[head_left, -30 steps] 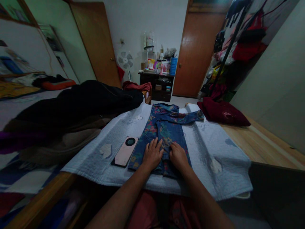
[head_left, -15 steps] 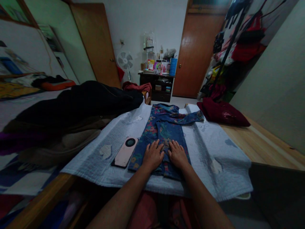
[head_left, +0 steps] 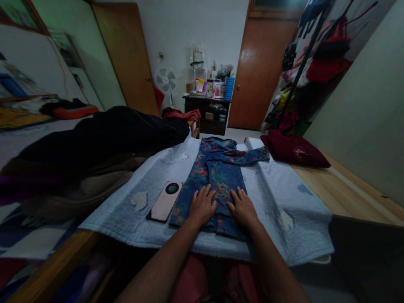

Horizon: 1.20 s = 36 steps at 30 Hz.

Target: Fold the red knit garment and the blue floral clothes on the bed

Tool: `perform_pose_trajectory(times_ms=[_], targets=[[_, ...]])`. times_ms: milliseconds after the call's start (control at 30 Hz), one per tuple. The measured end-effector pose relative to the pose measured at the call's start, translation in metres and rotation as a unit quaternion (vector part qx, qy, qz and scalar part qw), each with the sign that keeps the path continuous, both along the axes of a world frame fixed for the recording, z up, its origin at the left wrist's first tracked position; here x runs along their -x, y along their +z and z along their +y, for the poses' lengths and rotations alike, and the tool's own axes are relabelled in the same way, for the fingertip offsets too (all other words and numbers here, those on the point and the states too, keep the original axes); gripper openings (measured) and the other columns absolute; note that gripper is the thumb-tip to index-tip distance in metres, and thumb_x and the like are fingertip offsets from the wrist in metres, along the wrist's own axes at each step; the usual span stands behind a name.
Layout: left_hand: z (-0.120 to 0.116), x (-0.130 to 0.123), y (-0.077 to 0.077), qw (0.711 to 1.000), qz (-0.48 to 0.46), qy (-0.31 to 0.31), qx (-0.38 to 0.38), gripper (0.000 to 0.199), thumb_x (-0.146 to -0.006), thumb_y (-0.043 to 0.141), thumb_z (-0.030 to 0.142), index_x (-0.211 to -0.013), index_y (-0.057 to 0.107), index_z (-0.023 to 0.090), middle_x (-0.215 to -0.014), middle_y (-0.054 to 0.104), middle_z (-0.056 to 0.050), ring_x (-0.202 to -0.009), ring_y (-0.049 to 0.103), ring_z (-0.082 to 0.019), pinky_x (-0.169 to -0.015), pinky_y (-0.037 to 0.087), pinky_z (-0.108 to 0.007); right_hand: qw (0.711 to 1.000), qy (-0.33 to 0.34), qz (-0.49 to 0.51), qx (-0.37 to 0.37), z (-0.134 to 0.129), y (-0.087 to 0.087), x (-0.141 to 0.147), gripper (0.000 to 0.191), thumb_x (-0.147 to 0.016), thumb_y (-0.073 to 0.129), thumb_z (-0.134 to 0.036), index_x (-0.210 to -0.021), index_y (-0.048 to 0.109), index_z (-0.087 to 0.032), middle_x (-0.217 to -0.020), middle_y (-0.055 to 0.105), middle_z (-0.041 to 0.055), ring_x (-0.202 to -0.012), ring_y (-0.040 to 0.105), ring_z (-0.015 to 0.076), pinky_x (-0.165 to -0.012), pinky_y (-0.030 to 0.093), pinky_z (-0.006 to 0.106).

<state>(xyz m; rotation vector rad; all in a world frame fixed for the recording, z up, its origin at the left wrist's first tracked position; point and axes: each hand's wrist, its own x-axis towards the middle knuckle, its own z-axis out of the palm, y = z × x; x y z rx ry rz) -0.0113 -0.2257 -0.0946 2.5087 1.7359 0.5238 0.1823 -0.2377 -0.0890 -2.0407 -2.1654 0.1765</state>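
Note:
A blue denim jacket (head_left: 222, 170) with a colourful flower print lies flat, one sleeve (head_left: 252, 156) stretched out to the right. My left hand (head_left: 203, 205) rests palm down on its near left part, fingers spread. On the near right part lies my right hand (head_left: 242, 206), also flat with its fingers apart. Neither hand grips the cloth. Just left of the jacket is a pink phone (head_left: 165, 201) with a round black camera. Both lie on a pale blue quilted cover (head_left: 274, 198).
Dark clothes (head_left: 104, 130) are heaped on the left. A maroon cushion (head_left: 295, 149) sits at the back right on a wooden board (head_left: 318, 181). Farther off stand a white fan (head_left: 166, 80), a dark cabinet (head_left: 208, 126) and a wooden door (head_left: 259, 75). Bags hang at the right.
My right hand has slid to the right over the jacket, away from my left hand. The left hand has stayed nearly in place.

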Motion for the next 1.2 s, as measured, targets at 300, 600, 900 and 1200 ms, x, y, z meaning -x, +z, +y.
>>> perform_pose_trajectory(times_ms=[300,600,900,1200], targets=[[0.0,-0.001,-0.001,1.0,0.0,0.003,-0.01,0.042,-0.091,0.047,0.033,-0.133,0.05,0.028,-0.152,0.039,-0.005,-0.138,0.036,-0.024,-0.113,0.028,-0.048,1.0,0.012,0.0,-0.013,-0.009,-0.006,-0.023,0.06,-0.093,0.046,-0.041,-0.145,0.042,-0.01,-0.155,0.031,0.0173,-0.144,0.025,0.0279,-0.114,0.026,0.043],[-0.001,-0.001,0.0,1.0,-0.005,0.002,-0.007,0.041,-0.092,0.046,0.032,-0.132,0.05,0.028,-0.152,0.04,-0.005,-0.138,0.036,-0.024,-0.114,0.027,-0.048,0.999,0.011,0.022,-0.038,0.023,0.007,0.005,0.057,-0.094,0.041,-0.03,-0.145,0.038,-0.004,-0.153,0.034,0.0181,-0.142,0.03,0.0258,-0.114,0.027,0.038],[0.0,0.0,-0.001,1.0,-0.004,0.003,-0.002,0.042,-0.091,0.047,0.03,-0.132,0.05,0.028,-0.152,0.04,-0.004,-0.138,0.036,-0.024,-0.113,0.027,-0.049,1.0,0.004,0.0,0.006,0.025,0.0,0.017,0.057,-0.096,0.038,-0.045,-0.146,0.04,-0.018,-0.156,0.03,0.0127,-0.144,0.024,0.0295,-0.114,0.02,0.045],[0.0,0.0,-0.002,1.0,-0.004,0.002,-0.004,0.042,-0.091,0.047,0.031,-0.133,0.05,0.028,-0.152,0.04,-0.004,-0.138,0.036,-0.025,-0.114,0.028,-0.049,0.998,-0.053,-0.005,0.02,0.023,0.004,0.015,0.062,-0.093,0.043,-0.05,-0.145,0.041,-0.016,-0.156,0.026,0.0191,-0.144,0.023,0.0344,-0.112,0.019,0.044]])
